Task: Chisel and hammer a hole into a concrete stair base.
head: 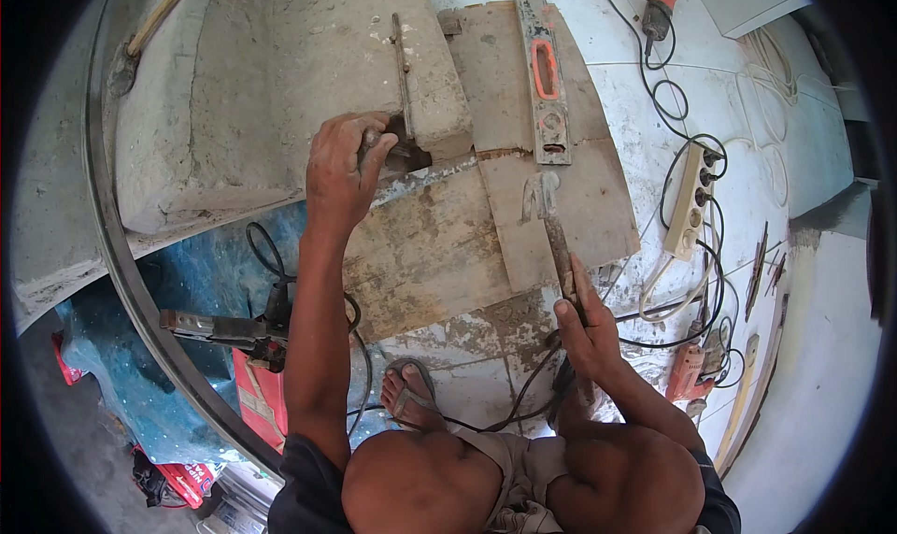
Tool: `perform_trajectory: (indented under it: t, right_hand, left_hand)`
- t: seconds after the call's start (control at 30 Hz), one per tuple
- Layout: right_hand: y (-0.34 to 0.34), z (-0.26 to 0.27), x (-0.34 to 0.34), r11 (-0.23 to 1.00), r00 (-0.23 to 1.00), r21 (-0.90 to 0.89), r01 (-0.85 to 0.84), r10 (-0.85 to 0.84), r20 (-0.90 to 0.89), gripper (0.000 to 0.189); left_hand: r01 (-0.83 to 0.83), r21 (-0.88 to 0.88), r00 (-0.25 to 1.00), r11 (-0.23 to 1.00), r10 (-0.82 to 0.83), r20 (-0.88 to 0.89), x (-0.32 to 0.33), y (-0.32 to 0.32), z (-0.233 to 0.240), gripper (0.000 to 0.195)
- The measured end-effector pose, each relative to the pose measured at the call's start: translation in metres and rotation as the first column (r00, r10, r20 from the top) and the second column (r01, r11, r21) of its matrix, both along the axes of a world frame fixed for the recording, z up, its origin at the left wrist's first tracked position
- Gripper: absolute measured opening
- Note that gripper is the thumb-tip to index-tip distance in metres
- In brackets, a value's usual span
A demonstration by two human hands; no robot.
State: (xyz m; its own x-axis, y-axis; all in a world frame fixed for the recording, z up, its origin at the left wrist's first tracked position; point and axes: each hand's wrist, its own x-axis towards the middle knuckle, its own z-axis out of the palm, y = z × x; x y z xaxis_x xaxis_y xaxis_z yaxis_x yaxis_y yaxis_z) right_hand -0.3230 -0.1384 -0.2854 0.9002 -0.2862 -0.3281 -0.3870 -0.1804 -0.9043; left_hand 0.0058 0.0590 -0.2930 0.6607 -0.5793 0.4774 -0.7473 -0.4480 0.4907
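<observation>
My left hand (350,159) is at the edge of a concrete step (336,57), its fingers curled around a small dark object that is mostly hidden, beside a broken-out hole (418,158). A rusty metal bar (402,71) lies on the concrete and runs to that hole. My right hand (589,324) grips the handle of a claw hammer (557,247), whose dusty head points away from me over a sheet of cardboard. Just beyond the hammer head lies a spirit level (546,78) with orange-rimmed openings.
A power strip (685,201) with plugs and tangled cords lies right, between an angle grinder (660,8) and a red power tool (687,373). A welding electrode holder or similar tool (224,329) is by my left forearm. A curved metal rail (119,247) and a sledgehammer (125,68) are left.
</observation>
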Motion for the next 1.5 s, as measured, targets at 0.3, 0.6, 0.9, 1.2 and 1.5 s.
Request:
perform_trajectory:
  t: [0.3, 0.6, 0.9, 1.2, 1.5]
  right_hand:
    - [0.000, -0.002, -0.003, 0.999, 0.999, 0.032, 0.032, -0.032, 0.001, 0.067]
    - [-0.002, -0.009, -0.005, 0.997, 0.998, 0.047, 0.053, -0.052, -0.028, 0.068]
    - [0.001, -0.012, -0.003, 1.000, 1.000, 0.009, 0.018, -0.018, 0.009, 0.069]
    - [0.003, -0.004, 0.003, 0.993, 0.996, 0.116, 0.024, -0.014, -0.091, 0.066]
    - [0.002, -0.012, -0.002, 0.999, 0.999, 0.037, -0.002, 0.003, -0.046, 0.073]
  left_hand:
    - [-0.034, 0.215, 0.999, 0.976, 0.034, 0.007, 0.006, -0.005, 0.001, 0.024]
    - [0.033, 0.163, 0.996, 0.986, -0.046, 0.073, 0.017, -0.010, -0.007, 0.025]
    - [-0.010, 0.081, 0.994, 0.997, 0.019, -0.108, 0.021, -0.009, -0.006, 0.021]
    - [-0.016, 0.026, 1.000, 1.000, 0.015, 0.016, 0.024, -0.010, -0.012, 0.023]
    - [-0.034, 0.147, 0.988, 0.989, 0.012, 0.152, 0.024, -0.012, -0.015, 0.030]
